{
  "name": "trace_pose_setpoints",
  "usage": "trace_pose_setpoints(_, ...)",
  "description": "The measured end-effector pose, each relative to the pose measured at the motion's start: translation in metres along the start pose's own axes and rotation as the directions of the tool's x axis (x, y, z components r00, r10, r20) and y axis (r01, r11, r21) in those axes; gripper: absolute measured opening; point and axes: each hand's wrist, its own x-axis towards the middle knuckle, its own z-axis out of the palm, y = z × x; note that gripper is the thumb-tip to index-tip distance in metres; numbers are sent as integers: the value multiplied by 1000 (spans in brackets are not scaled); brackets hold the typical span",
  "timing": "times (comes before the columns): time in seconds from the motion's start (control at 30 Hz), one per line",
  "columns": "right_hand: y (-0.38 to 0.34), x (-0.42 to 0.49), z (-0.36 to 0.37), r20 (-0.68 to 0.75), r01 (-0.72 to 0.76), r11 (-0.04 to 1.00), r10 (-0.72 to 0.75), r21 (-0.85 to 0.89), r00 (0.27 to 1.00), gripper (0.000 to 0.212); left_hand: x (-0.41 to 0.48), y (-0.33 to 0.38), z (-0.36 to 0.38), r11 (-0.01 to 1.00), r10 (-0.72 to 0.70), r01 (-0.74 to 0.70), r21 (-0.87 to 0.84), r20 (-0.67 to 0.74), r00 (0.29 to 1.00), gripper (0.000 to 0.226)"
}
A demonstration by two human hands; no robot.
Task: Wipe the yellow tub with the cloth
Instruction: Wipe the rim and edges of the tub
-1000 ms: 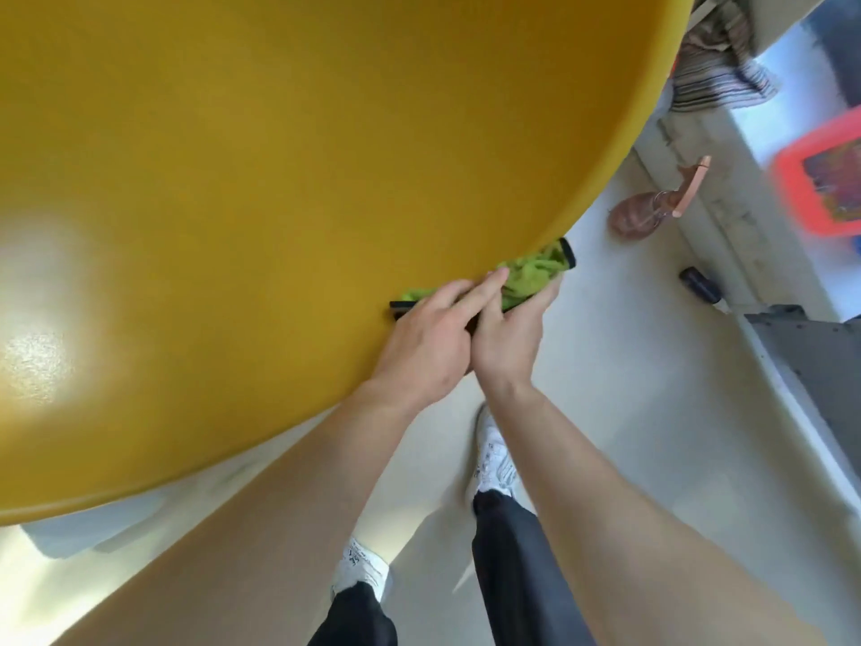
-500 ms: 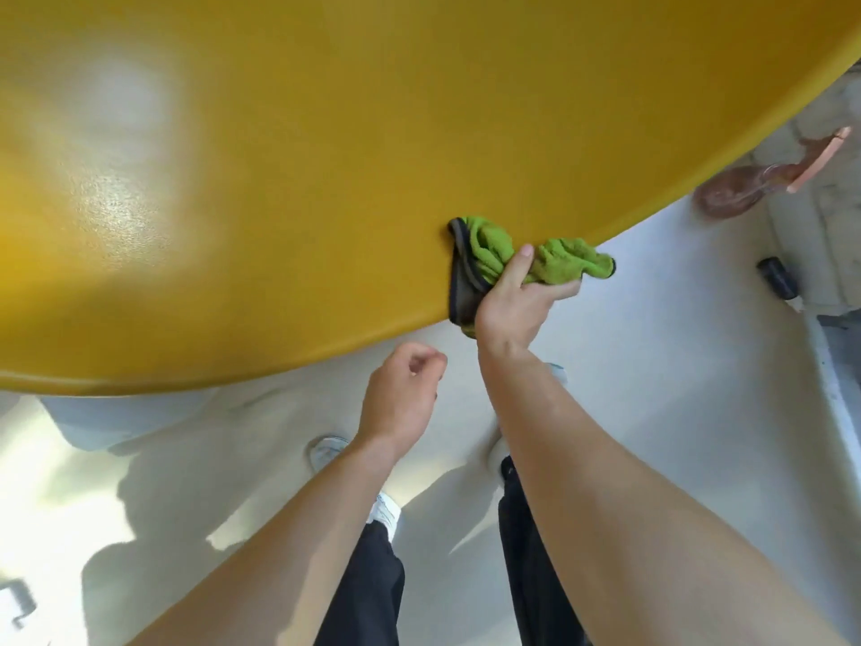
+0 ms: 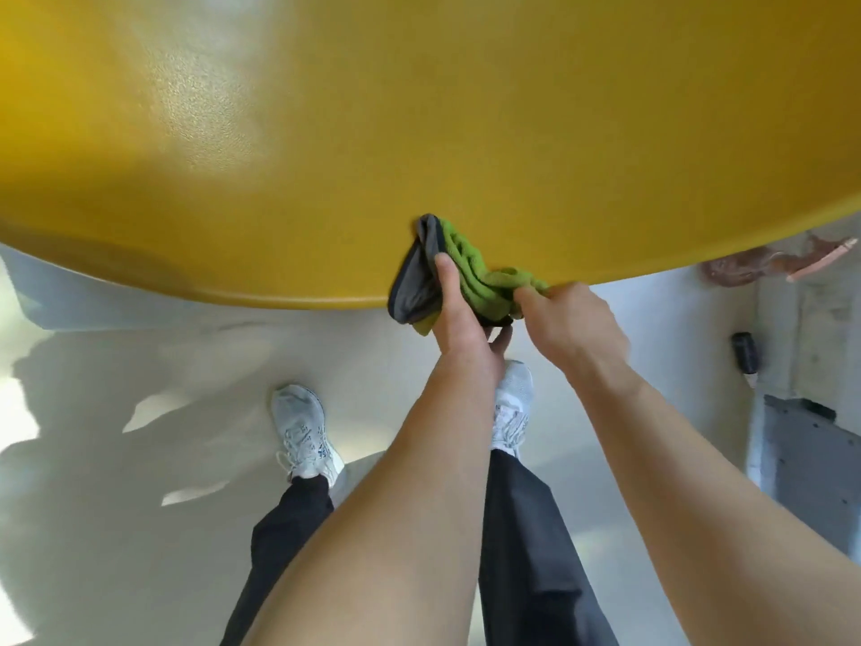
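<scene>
The yellow tub (image 3: pixel 466 123) fills the upper half of the head view, its curved lower edge running across the middle. A green cloth (image 3: pixel 470 268) with a grey-black backing is bunched up at that lower edge. My left hand (image 3: pixel 459 314) grips the cloth from below, thumb pressed on its grey side. My right hand (image 3: pixel 570 319) pinches the cloth's right end just below the tub's edge. Both hands touch each other under the cloth.
I stand on a pale floor (image 3: pixel 163 412) in white sneakers and dark trousers. A brown sandal (image 3: pixel 764 263) lies at the far right by a wall. A small dark bottle (image 3: pixel 745 352) lies below it, with a grey panel (image 3: pixel 810 459) further down.
My left hand rose from below the tub and took hold of the cloth again. The cloth has shifted right along the tub's edge, and the view has tilted down.
</scene>
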Motion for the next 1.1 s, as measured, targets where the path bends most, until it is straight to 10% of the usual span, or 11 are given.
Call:
trace_pose_setpoints(0.27, 46, 42, -41, -464, 325, 895, -437, -304, 771, 31, -20, -60, 85, 983, -67, 74, -166, 49, 997, 89)
trace_pose_setpoints(0.4, 43, 51, -43, -481, 332, 884, -459, -328, 747, 34, -13, -56, 86, 997, -29, 26, -71, -47, 998, 45)
trace_pose_setpoints(0.7, -42, 0, 50, -131, 460, 846, -506, -270, 853, 38, 17, 87, -57, 925, 371, -348, 152, -558, 742, 48)
trace_pose_setpoints(0.97, -54, -1, 53, 217, 543, 788, -498, -290, 839, 55, 24, 70, -55, 933, 358, -295, 204, -465, 810, 56)
trace_pose_setpoints(1.1, -38, -1, 64, 187, 549, 724, -523, -418, 832, 60, 26, 137, -97, 884, 467, -357, 301, -526, 711, 56)
